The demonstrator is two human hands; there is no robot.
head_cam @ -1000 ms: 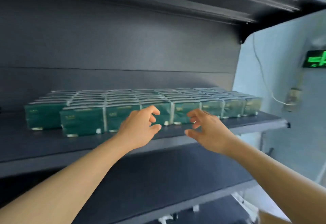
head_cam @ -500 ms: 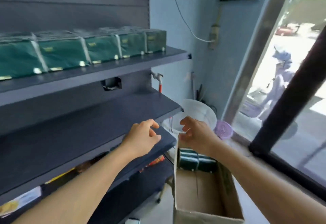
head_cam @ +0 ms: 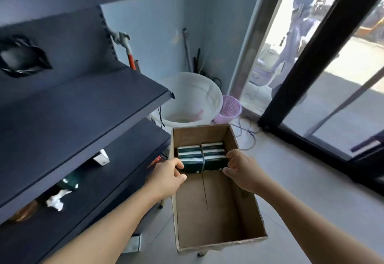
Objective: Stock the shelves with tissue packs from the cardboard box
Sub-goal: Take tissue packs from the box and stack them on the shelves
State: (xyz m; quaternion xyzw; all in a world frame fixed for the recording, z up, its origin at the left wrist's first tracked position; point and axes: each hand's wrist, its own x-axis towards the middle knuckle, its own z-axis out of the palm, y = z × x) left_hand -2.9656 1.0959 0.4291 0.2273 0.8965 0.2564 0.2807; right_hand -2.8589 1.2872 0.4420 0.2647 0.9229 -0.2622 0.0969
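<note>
Where both hands (head_cam: 207, 172) flank tissue packs (head_cam: 201, 157), cardboard box (head_cam: 218, 241)

I read this as the corner of a small street-side shop. Dark metal display shelves (head_cam: 83, 101) of the retail kind, with slotted uprights, run along the left wall. An open cardboard box (head_cam: 218, 222) of green tissue packs (head_cam: 200, 155) stands on the floor beside them. A large glass door (head_cam: 332, 76) looks onto a sunlit street. A white tub (head_cam: 191, 97) and a small purple basket (head_cam: 229, 108) sit in the corner.
</note>
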